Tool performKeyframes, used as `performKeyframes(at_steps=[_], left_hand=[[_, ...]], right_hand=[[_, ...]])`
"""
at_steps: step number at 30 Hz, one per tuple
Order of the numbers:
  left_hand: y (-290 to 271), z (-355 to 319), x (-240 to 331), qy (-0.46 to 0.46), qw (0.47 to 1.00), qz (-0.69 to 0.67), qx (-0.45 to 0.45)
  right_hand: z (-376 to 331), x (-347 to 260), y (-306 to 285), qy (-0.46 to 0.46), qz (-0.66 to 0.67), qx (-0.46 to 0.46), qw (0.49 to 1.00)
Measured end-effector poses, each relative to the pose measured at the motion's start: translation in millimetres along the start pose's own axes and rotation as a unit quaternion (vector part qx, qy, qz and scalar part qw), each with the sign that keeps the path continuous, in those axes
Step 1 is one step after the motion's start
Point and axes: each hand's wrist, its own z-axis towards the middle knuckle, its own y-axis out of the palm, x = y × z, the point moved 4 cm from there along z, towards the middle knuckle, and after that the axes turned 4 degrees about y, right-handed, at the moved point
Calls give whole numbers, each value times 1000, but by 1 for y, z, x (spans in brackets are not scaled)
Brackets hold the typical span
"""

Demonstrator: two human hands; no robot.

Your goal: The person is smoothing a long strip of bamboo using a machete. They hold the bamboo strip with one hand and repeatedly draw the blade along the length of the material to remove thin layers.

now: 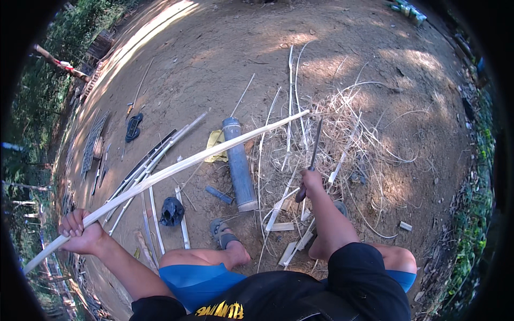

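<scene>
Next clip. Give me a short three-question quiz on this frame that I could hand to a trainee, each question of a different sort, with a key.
1. True or false: the left hand grips the long pale bamboo strip near its lower end.
2. What does the right hand hold? A) a dark-handled blade pointing up and away B) the grey pipe C) the yellow cloth
3. Fill in: the grey pipe lies on the bare ____, beside a heap of pale shavings.

Key: 1 true. 2 A. 3 dirt ground.
</scene>
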Motion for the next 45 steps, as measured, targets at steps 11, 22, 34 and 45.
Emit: performKeyframes(at_steps=[11, 22, 34, 45], left_hand=[[65, -98, 29, 107, 982, 71, 138], [92, -165, 66, 116, 977, 179, 19], [101, -204, 103, 114, 940, 289, -140], [87, -219, 132, 18, 915, 361, -177]], right_hand=[[-216, -11, 9, -86, -124, -85, 985], [-400, -68, 85, -248, 23, -202, 947], [-413, -75, 119, -133, 176, -246, 944], [-396, -60, 123, -115, 139, -259, 949]])
